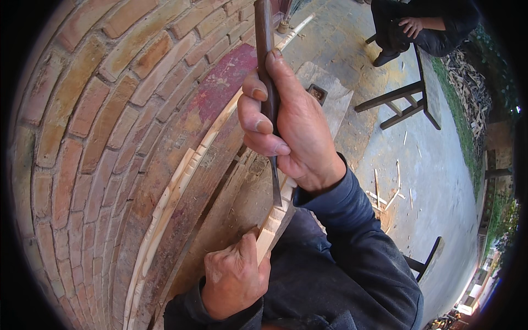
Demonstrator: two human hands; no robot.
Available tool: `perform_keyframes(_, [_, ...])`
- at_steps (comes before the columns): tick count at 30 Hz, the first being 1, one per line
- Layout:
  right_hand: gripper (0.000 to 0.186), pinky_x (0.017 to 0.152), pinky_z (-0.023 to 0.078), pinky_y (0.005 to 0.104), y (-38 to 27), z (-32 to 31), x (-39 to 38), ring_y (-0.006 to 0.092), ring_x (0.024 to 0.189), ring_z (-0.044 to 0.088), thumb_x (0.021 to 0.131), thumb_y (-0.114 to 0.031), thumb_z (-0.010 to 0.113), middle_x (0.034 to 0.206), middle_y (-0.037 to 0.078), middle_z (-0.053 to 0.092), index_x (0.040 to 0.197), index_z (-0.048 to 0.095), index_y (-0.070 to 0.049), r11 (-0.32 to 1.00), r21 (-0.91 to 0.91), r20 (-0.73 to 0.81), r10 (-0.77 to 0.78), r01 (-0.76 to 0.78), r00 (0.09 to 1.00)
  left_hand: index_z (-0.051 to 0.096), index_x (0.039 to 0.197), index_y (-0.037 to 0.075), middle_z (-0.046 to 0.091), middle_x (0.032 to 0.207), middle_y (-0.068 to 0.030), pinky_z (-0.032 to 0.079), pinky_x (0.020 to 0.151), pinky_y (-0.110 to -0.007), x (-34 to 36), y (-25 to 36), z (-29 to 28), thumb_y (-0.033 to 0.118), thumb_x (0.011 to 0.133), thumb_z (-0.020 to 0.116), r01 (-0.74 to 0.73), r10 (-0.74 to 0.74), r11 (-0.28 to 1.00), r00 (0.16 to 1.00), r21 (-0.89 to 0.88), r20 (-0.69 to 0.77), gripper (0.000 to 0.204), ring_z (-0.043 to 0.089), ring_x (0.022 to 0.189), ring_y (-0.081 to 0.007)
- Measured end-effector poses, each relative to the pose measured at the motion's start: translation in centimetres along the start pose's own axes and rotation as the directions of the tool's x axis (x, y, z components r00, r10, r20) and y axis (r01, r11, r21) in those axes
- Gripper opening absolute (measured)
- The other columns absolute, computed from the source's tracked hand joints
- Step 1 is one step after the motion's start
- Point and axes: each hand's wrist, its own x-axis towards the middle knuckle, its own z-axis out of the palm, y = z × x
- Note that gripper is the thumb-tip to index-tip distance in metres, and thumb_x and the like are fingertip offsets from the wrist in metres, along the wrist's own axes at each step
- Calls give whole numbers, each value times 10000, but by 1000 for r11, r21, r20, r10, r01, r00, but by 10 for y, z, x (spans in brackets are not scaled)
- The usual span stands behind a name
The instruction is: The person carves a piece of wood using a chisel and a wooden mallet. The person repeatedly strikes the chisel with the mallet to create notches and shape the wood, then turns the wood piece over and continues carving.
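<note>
My right hand (300,126) is closed around the dark handle of a chisel (265,33). The chisel stands nearly upright, and its narrow metal blade points down onto a pale wooden strip (268,234). Notches are cut across that strip where the blade tip meets it. Lower down, my left hand (234,275) grips the same strip, fingers wrapped round it. The strip's upper part passes behind my right hand and wrist, partly hidden. A second long, pale carved strip (190,165), with similar notches, lies to the left of both hands.
Beneath the strips is a worn plank workbench (206,234) beside a brick wall (104,110). A small dark box (317,92) rests at its far right. Beyond, a person (421,25) sits on a wooden bench (429,91). Wood scraps (388,195) litter the concrete floor.
</note>
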Motion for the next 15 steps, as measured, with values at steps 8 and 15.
perform_keyframes(8, [497,321,222,194,2,3,1,58,338,250,1129,-528,268,593,39,490,886,435,-129,1000,-19,-11,7,-7,1000,594,1095,-26,673,770,-224,531,638,-497,-1,-1,-1,173,847,727,8,-8,1000,1000,14,16,345,689,686,-411])
perform_keyframes(15, [513,327,213,212,1,10,-5,75,349,254,1118,-553,295,576,59,473,876,417,-118,990,-141,-7,-24,22,1000,594,1109,-39,679,767,-227,532,640,-494,0,2,-1,166,850,719,7,-8,1000,1000,21,15,353,691,686,-413])
